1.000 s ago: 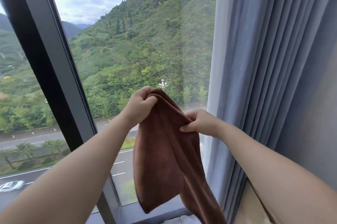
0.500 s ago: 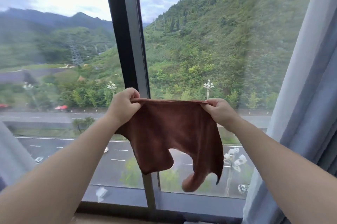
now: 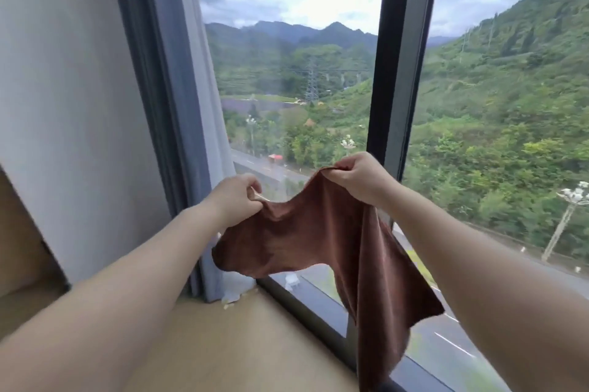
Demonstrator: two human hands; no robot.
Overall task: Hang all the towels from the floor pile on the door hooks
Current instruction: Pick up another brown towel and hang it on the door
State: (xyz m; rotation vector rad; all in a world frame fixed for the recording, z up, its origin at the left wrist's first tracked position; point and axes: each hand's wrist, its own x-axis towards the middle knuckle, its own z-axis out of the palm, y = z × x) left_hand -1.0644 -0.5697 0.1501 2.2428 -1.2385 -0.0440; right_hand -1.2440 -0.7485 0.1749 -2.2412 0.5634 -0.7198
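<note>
A brown towel (image 3: 322, 241) hangs spread in the air in front of a large window. My left hand (image 3: 234, 200) pinches its upper left corner. Higher and to the right, my right hand (image 3: 358, 178) grips the upper right corner. The cloth sags between the two hands, and its lower right corner trails down past the window's bottom frame. No door hooks and no floor pile are in view.
A dark window post (image 3: 395, 72) stands just behind my right hand. Grey-blue curtains (image 3: 178, 104) and a pale wall (image 3: 63, 104) fill the left side. A wooden sill (image 3: 255, 343) runs below, with a white scrap (image 3: 232, 296) at the curtain's foot.
My view has swung left, from the right curtain to the left curtain and wall. The towel went from bunched to spread between both hands, and my right hand now sits higher than my left.
</note>
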